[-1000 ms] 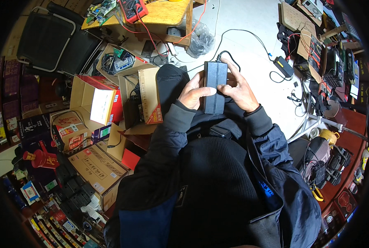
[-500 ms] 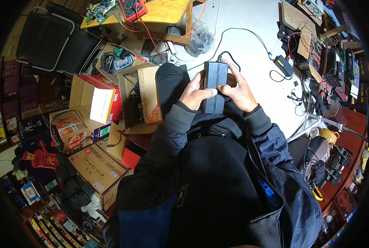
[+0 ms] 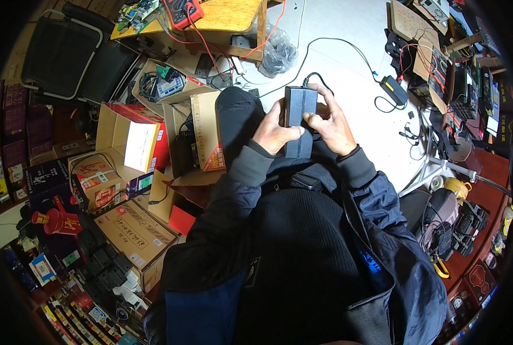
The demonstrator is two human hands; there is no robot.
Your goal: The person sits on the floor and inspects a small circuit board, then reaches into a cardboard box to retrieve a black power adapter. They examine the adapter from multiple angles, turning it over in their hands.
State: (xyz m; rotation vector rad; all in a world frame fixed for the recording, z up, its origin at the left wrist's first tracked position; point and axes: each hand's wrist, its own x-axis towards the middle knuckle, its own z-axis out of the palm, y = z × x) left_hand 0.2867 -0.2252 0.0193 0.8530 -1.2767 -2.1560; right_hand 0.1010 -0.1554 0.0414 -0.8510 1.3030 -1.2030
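Note:
Between my two hands sits a black box-shaped power adapter [image 3: 298, 103], its long side running away from me and a black cord leaving its far end. My left hand [image 3: 275, 131] grips the left side, with the thumb lying across the lower half of the top face. From the right, my right hand [image 3: 332, 125] closes on it, thumb pressed on the upper face near a seam line and fingers curled round the far right side. The fingers beneath the adapter are hidden.
Open cardboard boxes [image 3: 207, 132] with cables stand at my left, beside a black chair [image 3: 64, 54]. A red multimeter [image 3: 183, 11] lies on a wooden table [image 3: 228, 16] ahead. Another black adapter [image 3: 393, 92] rests on the white floor at right, near tangled cords.
My left thumb has slid slightly down the adapter, and my right thumb has shifted up a little. The adapter stays almost in place.

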